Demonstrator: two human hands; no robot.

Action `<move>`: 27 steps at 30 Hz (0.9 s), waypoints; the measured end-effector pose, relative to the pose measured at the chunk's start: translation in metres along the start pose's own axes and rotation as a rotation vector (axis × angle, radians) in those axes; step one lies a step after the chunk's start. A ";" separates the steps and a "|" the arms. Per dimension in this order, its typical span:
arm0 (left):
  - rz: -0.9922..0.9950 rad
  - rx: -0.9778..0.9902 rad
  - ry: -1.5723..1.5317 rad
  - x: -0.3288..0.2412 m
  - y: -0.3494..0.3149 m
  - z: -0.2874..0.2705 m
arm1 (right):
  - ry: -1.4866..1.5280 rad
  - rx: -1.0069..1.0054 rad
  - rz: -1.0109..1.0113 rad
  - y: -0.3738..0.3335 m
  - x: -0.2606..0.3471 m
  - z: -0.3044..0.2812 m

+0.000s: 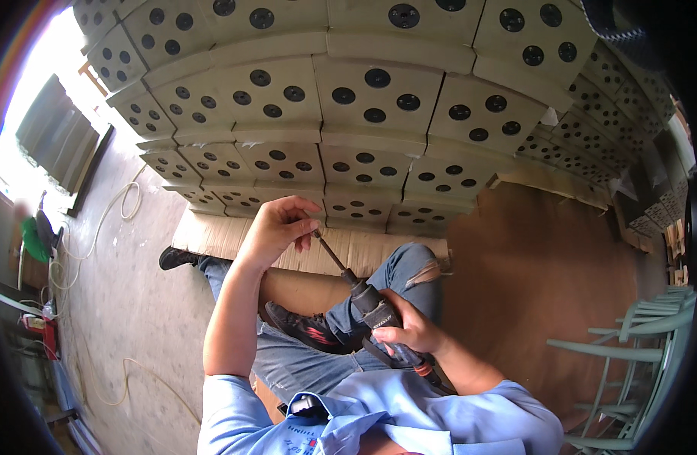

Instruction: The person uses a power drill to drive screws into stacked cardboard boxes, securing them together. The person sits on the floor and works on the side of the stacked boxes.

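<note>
My right hand [410,327] is wrapped round the body of a dark power screwdriver [372,305], held over my crossed legs. Its long thin bit [331,252] points up and left toward the stack. At the tip of the bit, the thumb and forefinger of my left hand [278,227] are pinched together; whatever small thing they hold is too small to make out. Just beyond my left hand rises a wall of stacked beige box-like pieces [288,117], their faces set with round black discs [377,78].
Flattened cardboard [234,241] lies along the stack's foot. A pale hose [125,379] trails over the floor at left, near a green object [37,236] and a red box [40,331]. Pale green metal frames [629,350] stand at right. More beige pieces [591,129] are stacked at far right.
</note>
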State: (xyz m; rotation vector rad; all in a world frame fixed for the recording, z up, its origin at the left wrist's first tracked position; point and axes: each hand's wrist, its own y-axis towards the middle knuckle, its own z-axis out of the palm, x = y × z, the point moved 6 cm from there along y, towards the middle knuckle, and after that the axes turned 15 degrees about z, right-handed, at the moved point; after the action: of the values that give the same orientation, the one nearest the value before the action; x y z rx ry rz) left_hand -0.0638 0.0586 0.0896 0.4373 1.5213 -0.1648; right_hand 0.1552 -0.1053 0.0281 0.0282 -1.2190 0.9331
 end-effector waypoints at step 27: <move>0.017 -0.141 -0.397 -0.039 0.137 0.118 | 0.760 0.076 -0.303 -0.007 0.108 0.023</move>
State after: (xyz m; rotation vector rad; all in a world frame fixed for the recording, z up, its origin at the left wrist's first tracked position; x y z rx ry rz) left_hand 0.0942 0.1331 0.1508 0.2839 1.1301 -0.1214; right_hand 0.1452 -0.0571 0.1277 -0.0749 -0.4554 0.6281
